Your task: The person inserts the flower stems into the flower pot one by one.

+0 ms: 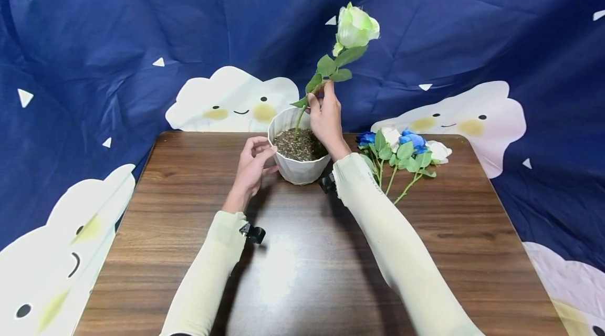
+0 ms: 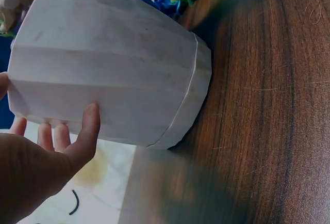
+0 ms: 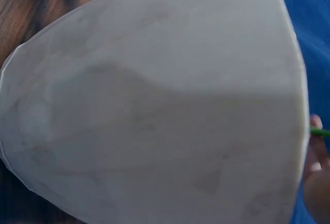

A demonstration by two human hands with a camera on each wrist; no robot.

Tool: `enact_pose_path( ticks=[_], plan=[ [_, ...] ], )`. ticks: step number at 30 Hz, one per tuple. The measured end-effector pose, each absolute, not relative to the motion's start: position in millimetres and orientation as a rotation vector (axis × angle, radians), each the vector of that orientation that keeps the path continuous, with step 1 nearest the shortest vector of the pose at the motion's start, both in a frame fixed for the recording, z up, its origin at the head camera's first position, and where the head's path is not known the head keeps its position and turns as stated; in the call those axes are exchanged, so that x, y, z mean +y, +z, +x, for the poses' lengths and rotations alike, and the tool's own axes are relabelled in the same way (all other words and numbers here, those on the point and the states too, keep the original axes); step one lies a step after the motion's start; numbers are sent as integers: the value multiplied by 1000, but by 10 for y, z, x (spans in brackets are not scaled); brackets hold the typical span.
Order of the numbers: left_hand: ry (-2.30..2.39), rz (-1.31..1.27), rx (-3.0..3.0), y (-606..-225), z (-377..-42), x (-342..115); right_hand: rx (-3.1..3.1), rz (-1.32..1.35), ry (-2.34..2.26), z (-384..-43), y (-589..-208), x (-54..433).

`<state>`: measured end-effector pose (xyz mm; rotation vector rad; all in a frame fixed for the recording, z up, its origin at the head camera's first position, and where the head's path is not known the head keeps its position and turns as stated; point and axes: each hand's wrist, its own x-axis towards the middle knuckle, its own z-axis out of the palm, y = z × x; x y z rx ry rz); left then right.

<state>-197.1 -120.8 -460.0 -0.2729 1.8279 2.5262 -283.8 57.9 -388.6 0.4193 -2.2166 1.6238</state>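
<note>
A pale green-and-white artificial rose stands tilted over the white faceted pot, its lower stem reaching down to the brown soil inside. My right hand pinches the leafy stem above the pot's rim. At the pot's left side, fingertips of my left hand touch the outer wall, spread along it in the left wrist view. The pot wall fills most of the right wrist view and hides much of the right hand there.
Several blue and white artificial roses lie at the back right of the brown wooden table, partly behind the right sleeve. A dark blue cloth with clouds and triangles hangs behind the table.
</note>
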Motion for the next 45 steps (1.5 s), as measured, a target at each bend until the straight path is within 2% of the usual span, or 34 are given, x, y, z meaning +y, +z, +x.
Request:
enact_pose_path(
  ticks=[14, 39, 45],
  plan=[
    [2529, -279, 1820, -4626, -1983, -1214, -2211, 572, 1564, -2877, -3979, 522],
    [2528, -281, 1832, -4610, -1980, -1214, -2260, 572, 1366, -2898, -4171, 509],
    [2528, -279, 1825, -4604, -1983, -1204, -2282, 668, 1209, -2936, -4190, 489]
  ],
)
